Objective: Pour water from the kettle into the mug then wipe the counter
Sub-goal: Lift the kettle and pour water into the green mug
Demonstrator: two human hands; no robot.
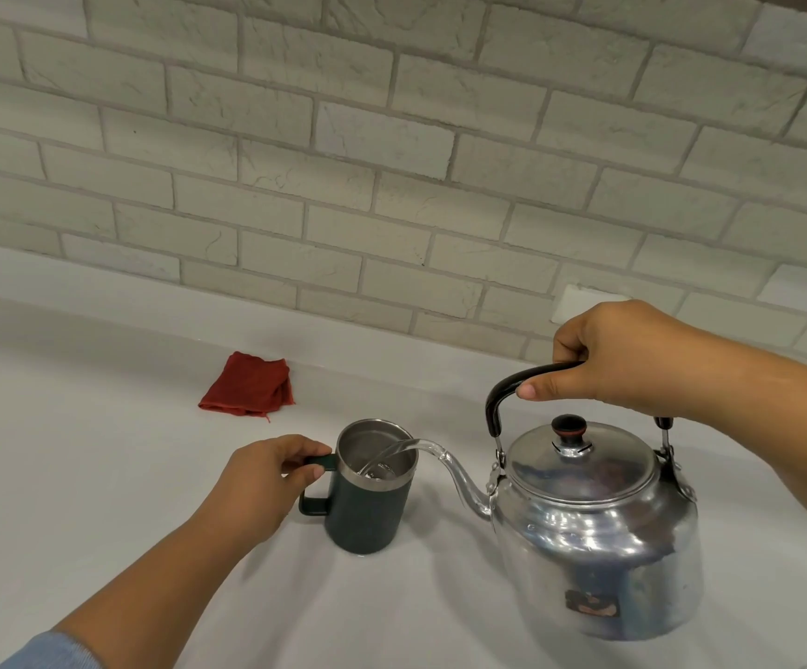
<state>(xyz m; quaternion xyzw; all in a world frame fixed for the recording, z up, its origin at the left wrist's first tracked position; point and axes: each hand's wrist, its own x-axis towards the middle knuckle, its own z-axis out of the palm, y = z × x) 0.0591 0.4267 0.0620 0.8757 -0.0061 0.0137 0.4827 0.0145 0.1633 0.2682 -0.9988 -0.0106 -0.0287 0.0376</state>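
While the left hand (pixel 266 480) pinches the dark green steel-lined mug (pixel 368 494) steady by its handle, water streams in. To tip the spout over the rim, the right hand (pixel 633 354) clasps the shiny aluminium kettle (pixel 594 523) by its black handle.

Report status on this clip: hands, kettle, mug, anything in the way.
Left hand on mug handle; right hand tilting kettle. Water entering mug. Red cloth lies behind, untouched. Nothing in the way.

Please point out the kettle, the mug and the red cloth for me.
kettle (pixel 599 533), head view, on its shiny metal body.
mug (pixel 365 516), head view, on its dark green outer wall.
red cloth (pixel 248 384), head view, at the folded cloth's middle.
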